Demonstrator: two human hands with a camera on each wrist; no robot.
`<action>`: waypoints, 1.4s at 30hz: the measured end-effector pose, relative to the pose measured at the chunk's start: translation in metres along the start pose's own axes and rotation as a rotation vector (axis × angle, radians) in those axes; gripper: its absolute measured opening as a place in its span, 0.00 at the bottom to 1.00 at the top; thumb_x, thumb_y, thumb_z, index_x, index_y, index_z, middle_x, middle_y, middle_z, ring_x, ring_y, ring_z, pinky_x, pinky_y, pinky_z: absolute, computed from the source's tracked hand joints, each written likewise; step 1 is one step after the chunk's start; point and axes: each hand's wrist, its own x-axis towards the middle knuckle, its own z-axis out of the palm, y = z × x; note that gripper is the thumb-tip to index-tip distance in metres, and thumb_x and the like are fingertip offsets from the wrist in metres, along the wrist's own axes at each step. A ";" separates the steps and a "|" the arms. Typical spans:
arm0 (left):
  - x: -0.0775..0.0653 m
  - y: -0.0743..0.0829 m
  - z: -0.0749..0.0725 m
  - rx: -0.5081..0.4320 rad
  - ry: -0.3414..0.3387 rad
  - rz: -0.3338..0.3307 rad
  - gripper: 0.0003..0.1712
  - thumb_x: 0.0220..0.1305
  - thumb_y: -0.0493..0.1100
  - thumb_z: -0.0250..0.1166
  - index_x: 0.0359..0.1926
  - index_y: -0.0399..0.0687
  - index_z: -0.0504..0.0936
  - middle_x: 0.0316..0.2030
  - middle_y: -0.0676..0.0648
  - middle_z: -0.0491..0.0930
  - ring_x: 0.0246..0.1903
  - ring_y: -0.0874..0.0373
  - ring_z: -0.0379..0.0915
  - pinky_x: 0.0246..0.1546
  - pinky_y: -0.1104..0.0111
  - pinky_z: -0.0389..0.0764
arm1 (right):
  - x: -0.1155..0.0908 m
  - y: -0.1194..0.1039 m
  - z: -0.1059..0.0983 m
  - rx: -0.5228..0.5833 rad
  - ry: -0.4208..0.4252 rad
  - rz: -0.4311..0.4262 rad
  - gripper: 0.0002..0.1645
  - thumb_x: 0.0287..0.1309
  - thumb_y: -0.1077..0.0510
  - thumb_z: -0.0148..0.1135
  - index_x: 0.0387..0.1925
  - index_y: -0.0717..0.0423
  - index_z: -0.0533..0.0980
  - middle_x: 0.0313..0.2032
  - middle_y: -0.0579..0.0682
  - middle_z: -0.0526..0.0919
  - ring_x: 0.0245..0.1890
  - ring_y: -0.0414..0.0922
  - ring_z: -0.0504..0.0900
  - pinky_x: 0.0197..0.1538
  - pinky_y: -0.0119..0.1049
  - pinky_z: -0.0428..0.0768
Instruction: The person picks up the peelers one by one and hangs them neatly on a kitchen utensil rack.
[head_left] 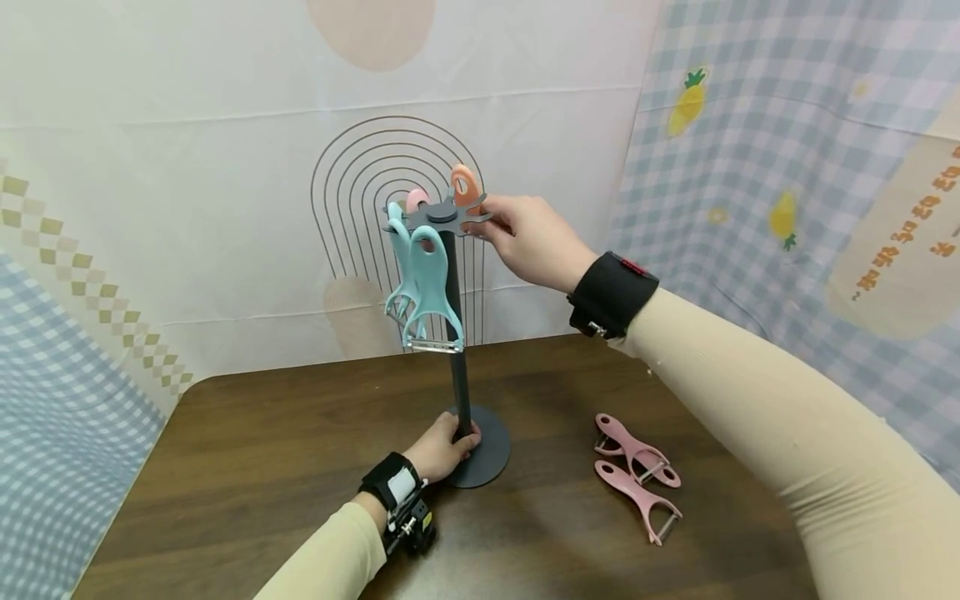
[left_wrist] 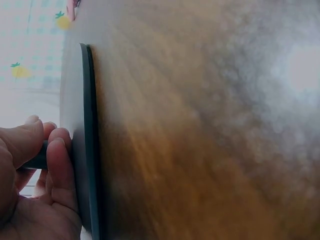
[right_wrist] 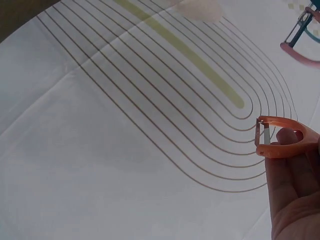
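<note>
An orange peeler [head_left: 465,185], pinched in the right hand [head_left: 534,237], is at the top of a dark stand [head_left: 459,379]. The left hand [head_left: 442,448] grips its pole just above the round base [head_left: 491,457]. Light-blue peelers [head_left: 429,279] and a pink one [head_left: 417,198] hang up there; three pink peelers [head_left: 634,491] lie on the bench [head_left: 285,475].

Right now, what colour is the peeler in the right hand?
The peeler is orange, seen best in the right wrist view.

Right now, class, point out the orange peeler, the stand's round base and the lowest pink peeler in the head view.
Orange peeler [right_wrist: 290,150]: right wrist view, on its frame.
Round base [head_left: 489,458]: head view, on its top face.
Lowest pink peeler [head_left: 634,490]: head view, on its handle.
</note>
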 end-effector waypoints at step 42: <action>-0.001 0.000 0.002 0.021 0.012 -0.019 0.07 0.70 0.39 0.56 0.38 0.42 0.78 0.35 0.42 0.69 0.29 0.58 0.69 0.33 0.64 0.73 | -0.032 0.022 0.017 0.051 -0.062 -0.026 0.22 0.69 0.55 0.51 0.62 0.53 0.71 0.55 0.52 0.81 0.52 0.39 0.77 0.55 0.44 0.78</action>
